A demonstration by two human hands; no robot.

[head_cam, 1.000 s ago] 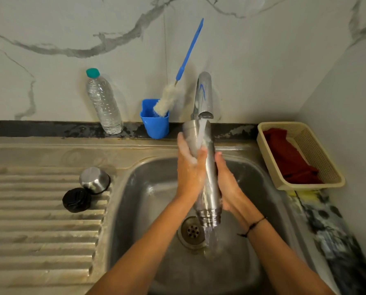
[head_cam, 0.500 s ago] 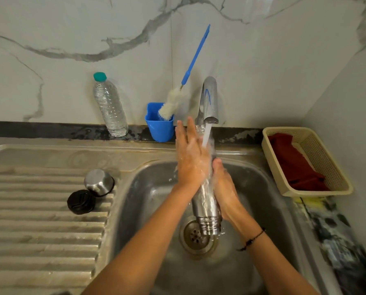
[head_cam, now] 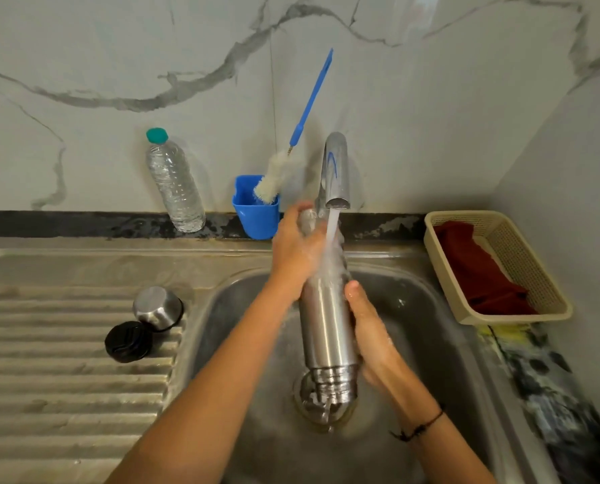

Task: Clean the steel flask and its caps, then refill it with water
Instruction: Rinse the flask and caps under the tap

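Over the sink (head_cam: 221,309), the steel flask (head_cam: 326,319) is held mouth down under the running tap (head_cam: 337,169). The left hand (head_cam: 296,251) grasps its upper body, the right hand (head_cam: 371,337) its lower side. 2 caps (head_cam: 144,326) lie on the drainboard; a red cloth (head_cam: 480,274) fills the basket (head_cam: 522,253).

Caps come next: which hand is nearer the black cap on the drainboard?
Left. The left hand grips the flask top, on the black cap's side; the right hand is beyond the flask.

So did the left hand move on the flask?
Yes. The left hand slid up the flask, toward the tap.
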